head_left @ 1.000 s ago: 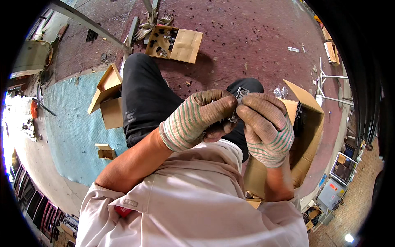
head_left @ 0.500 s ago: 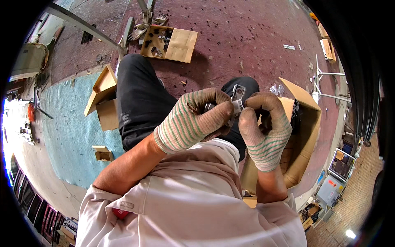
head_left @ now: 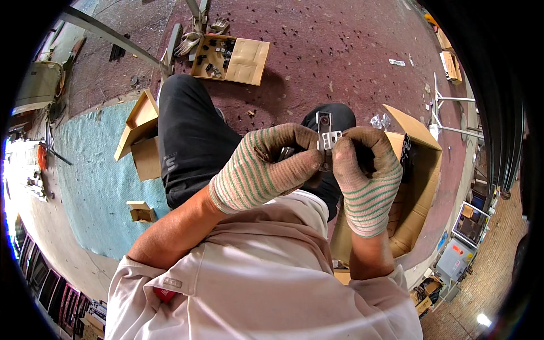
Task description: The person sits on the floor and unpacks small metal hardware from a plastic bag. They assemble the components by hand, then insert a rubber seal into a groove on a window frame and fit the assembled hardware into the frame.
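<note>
Both my hands wear striped knit gloves with browned fingers, and they meet above my right knee. My left hand (head_left: 263,167) pinches a narrow silver metal bracket (head_left: 324,120) with a round hole near its far end; its near end is partly hidden by the fingers. Thumb and forefinger of my right hand (head_left: 367,180) close on the edge of a small pale plate with square openings (head_left: 330,140). This plate lies across the bracket's middle; whether the two are joined I cannot tell.
An open flat carton (head_left: 247,61) with small black and silver parts lies on the floor ahead, spare gloves (head_left: 188,43) beside it. A deep open carton (head_left: 426,187) stands at my right. More cardboard boxes (head_left: 137,122) sit left of my leg, near a metal post (head_left: 113,37).
The bracket has turned from a tilt to nearly straight, pointing away from me. More of the pale plate's face and its openings now show between my fingertips. Both hands stay close together.
</note>
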The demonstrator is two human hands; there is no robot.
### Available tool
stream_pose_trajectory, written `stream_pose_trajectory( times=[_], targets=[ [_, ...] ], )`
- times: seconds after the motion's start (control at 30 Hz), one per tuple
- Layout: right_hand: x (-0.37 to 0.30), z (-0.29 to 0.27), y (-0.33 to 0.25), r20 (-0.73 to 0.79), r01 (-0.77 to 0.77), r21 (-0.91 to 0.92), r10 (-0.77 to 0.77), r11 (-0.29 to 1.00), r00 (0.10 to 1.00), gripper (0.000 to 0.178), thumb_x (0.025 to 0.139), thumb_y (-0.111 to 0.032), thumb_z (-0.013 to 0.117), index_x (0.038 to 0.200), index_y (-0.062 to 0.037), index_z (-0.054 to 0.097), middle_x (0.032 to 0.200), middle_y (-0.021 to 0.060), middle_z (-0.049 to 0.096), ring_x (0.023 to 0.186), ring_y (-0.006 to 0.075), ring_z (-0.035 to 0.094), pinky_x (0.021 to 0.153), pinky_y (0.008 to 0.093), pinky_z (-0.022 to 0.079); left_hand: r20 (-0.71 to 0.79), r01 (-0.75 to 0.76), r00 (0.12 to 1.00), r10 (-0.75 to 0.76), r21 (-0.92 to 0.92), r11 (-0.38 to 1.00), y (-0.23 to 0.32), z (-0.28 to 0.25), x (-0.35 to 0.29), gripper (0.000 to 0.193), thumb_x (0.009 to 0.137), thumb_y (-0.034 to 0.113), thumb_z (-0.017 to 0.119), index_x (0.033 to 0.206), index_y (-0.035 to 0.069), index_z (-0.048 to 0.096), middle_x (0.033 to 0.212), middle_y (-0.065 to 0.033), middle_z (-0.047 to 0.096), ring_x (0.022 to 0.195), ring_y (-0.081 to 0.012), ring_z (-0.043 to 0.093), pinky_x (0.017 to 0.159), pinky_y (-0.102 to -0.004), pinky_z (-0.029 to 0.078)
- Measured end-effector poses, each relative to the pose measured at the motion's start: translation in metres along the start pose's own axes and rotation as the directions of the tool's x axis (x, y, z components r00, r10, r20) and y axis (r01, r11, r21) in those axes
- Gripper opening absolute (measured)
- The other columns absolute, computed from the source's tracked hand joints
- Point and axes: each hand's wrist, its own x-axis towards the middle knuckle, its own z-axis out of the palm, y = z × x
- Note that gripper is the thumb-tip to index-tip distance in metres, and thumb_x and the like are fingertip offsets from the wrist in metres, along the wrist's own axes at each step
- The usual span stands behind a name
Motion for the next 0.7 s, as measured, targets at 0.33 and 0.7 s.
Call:
stream_pose_trajectory(
  times=[0.33,0.7],
  targets=[
    [-0.002,0.002,0.005,-0.035,0.028,0.015,-0.027,0.999,0.999,0.010,0.087,-0.008,0.076,0.090,-0.0047,0.067,0.081,-0.0008,0.065,0.075,0.0054,0.055,0.070,0.0242,0.050,-0.013,0.017,1.000,-0.017,0.022,1.000,-0.003,0.000,0.003,0.018,0.097,0.018,0.068,0.108,0.003,0.066,0.080,0.0024,0.064,0.067,-0.0018,0.051,0.057,-0.0186,0.041],
    [-0.003,0.003,0.002,-0.038,0.038,0.026,-0.037,0.999,0.999,0.011,0.087,-0.007,0.076,0.091,-0.0040,0.066,0.082,-0.0015,0.064,0.076,0.0046,0.055,0.070,0.0230,0.049,-0.015,0.055,0.998,-0.054,0.042,0.998,0.002,0.001,0.003,0.017,0.098,0.018,0.067,0.106,0.003,0.067,0.078,0.0045,0.061,0.066,-0.0005,0.049,0.056,-0.0182,0.039]
  ],
)
